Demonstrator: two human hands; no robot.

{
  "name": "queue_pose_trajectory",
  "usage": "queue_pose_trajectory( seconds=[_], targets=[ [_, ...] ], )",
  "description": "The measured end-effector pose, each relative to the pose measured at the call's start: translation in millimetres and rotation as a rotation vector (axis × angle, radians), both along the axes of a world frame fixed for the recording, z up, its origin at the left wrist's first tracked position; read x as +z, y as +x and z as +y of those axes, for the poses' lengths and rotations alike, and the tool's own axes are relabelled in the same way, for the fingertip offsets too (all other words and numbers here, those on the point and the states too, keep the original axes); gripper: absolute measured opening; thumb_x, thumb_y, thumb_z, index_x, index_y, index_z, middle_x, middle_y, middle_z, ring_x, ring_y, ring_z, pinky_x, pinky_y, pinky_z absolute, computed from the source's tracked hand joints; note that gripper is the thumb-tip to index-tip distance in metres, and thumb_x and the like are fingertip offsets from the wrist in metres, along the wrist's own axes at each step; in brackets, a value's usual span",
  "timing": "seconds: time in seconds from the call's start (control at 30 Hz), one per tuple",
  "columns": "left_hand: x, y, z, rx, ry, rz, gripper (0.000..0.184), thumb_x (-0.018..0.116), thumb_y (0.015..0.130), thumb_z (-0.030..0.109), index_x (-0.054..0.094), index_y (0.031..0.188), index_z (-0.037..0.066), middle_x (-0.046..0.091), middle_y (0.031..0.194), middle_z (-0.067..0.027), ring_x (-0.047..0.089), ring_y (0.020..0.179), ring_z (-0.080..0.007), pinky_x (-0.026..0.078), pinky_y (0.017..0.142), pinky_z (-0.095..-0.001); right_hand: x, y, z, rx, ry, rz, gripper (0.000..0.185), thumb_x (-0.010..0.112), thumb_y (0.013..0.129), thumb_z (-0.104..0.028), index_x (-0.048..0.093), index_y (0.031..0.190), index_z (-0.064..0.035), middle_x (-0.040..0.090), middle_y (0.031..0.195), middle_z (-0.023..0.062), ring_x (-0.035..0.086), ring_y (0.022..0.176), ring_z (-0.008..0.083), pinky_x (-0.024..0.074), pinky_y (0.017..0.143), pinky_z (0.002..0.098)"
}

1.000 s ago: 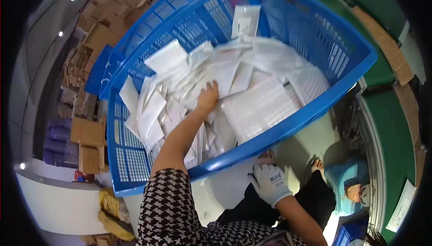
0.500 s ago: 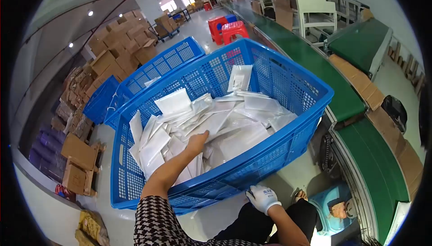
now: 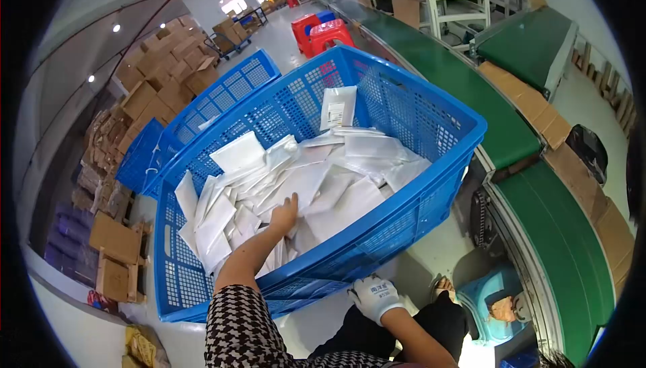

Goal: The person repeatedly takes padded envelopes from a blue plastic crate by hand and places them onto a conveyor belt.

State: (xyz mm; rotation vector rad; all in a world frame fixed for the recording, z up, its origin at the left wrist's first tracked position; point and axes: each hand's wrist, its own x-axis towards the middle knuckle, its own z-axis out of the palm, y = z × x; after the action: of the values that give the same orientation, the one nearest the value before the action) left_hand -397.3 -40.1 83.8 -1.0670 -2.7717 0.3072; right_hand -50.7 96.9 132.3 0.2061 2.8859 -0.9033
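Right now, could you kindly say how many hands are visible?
2: the left hand, bare, among the white packets inside the blue basket; the right hand, gloved, by the black trousers just outside it.

From afar I have my left arm [image 3: 243, 260] stretched forward, the bare left grip [image 3: 284, 217] fingers-first; my right arm [image 3: 416, 336] sits lower, gloved right grip [image 3: 375, 297] curled.

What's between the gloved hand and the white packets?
In the head view, the near wall of the blue plastic basket stands between the gloved right hand and the white packets.
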Motion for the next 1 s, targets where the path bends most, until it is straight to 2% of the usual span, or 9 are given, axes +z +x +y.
queue_pose_trajectory(
  seconds=[0.27, 0.4, 0.5, 0.57, 0.63, 0.73, 0.8, 0.93, 1.0],
  targets=[
    [125.1, 0.6, -19.4, -0.151, 0.273, -0.013, 0.048, 0.061, 0.069, 0.012, 0.054, 0.117, 0.009, 0.063, 0.087, -0.0213, 0.059, 0.075, -0.0404, 0.047, 0.068, -0.0455, -0.2, 10.6, 2.9, -0.093, -0.097, 0.024, 0.036, 0.039, 0.088, -0.034, 0.057, 0.082, -0.0037, 0.063, 0.087, 0.0169, 0.059, 0.078, 0.0369, 0.0462, 0.072, 0.0420],
    [277.7, 99.5, -21.5, -0.195, 0.380, -0.123, 0.028, 0.068, 0.065, 0.011, 0.063, 0.089, -0.002, 0.064, 0.079, -0.0204, 0.059, 0.068, -0.0373, 0.045, 0.065, -0.0407, -17.7, 30.1, 5.5, -0.248, -0.176, 0.081, 0.038, 0.039, 0.089, -0.034, 0.058, 0.093, -0.0010, 0.062, 0.095, 0.0177, 0.057, 0.086, 0.0378, 0.0449, 0.077, 0.0408],
    [342.2, 144.4, -44.7, -0.366, 0.475, -0.121, 0.026, 0.070, 0.063, 0.003, 0.063, 0.087, -0.005, 0.065, 0.078, -0.0173, 0.059, 0.064, -0.0309, 0.047, 0.063, -0.0360, -24.0, 52.2, 10.8, -0.280, -0.219, 0.267, 0.036, 0.043, 0.090, -0.029, 0.057, 0.103, 0.0015, 0.063, 0.098, 0.0156, 0.060, 0.085, 0.0304, 0.0464, 0.077, 0.0346],
    [376.8, 183.9, -58.8, -0.480, 0.591, -0.178, 0.032, 0.070, 0.063, 0.000, 0.061, 0.094, -0.005, 0.066, 0.083, -0.0160, 0.062, 0.068, -0.0290, 0.049, 0.067, -0.0351, -23.5, 72.5, 16.1, -0.505, -0.719, 0.286, 0.033, 0.047, 0.091, -0.022, 0.056, 0.110, 0.0025, 0.063, 0.100, 0.0137, 0.060, 0.085, 0.0204, 0.0461, 0.076, 0.0261],
    [401.1, 219.5, -66.6, -0.451, 0.707, -0.414, 0.047, 0.071, 0.064, -0.001, 0.056, 0.108, -0.004, 0.065, 0.097, -0.0165, 0.062, 0.080, -0.0282, 0.049, 0.078, -0.0364, -2.4, 101.4, 22.7, -0.589, -0.851, 0.480, 0.030, 0.050, 0.090, -0.017, 0.055, 0.111, 0.0030, 0.063, 0.097, 0.0140, 0.058, 0.082, 0.0141, 0.0457, 0.074, 0.0212],
    [404.5, 243.5, -61.0, -0.608, 0.637, -0.706, 0.062, 0.075, 0.061, 0.001, 0.050, 0.118, -0.003, 0.061, 0.108, -0.0174, 0.060, 0.092, -0.0287, 0.047, 0.086, -0.0391, 75.8, 147.0, 17.4, -0.492, -1.314, 0.996, 0.039, 0.058, 0.087, -0.017, 0.051, 0.118, 0.0052, 0.063, 0.098, 0.0140, 0.057, 0.082, 0.0155, 0.0455, 0.075, 0.0254],
    [381.7, 259.0, -43.4, -0.514, 0.487, -0.946, 0.071, 0.079, 0.056, 0.004, 0.049, 0.120, -0.004, 0.058, 0.114, -0.0182, 0.057, 0.100, -0.0289, 0.045, 0.090, -0.0408, 81.5, 170.1, 20.2, -0.525, -1.363, 0.990, 0.038, 0.057, 0.087, -0.016, 0.052, 0.117, 0.0051, 0.063, 0.097, 0.0130, 0.056, 0.081, 0.0148, 0.0449, 0.075, 0.0246],
    [269.0, 292.1, 12.1, -0.525, -0.039, -1.029, 0.076, 0.081, 0.055, 0.012, 0.048, 0.122, -0.004, 0.057, 0.116, -0.0177, 0.056, 0.100, -0.0276, 0.042, 0.093, -0.0370, 58.7, 228.0, 7.9, -0.584, -1.545, 0.963, 0.033, 0.056, 0.087, -0.014, 0.055, 0.114, 0.0050, 0.062, 0.094, 0.0099, 0.054, 0.079, 0.0130, 0.0431, 0.074, 0.0223],
    [185.6, 307.8, 39.0, -0.609, -0.253, -1.154, 0.072, 0.076, 0.060, 0.011, 0.047, 0.124, -0.004, 0.056, 0.118, -0.0164, 0.055, 0.101, -0.0258, 0.041, 0.093, -0.0335, 18.2, 248.5, -5.0, -0.891, -1.414, 0.872, 0.031, 0.056, 0.086, -0.014, 0.057, 0.110, 0.0047, 0.062, 0.090, 0.0077, 0.053, 0.076, 0.0117, 0.0422, 0.071, 0.0208]
  ],
)
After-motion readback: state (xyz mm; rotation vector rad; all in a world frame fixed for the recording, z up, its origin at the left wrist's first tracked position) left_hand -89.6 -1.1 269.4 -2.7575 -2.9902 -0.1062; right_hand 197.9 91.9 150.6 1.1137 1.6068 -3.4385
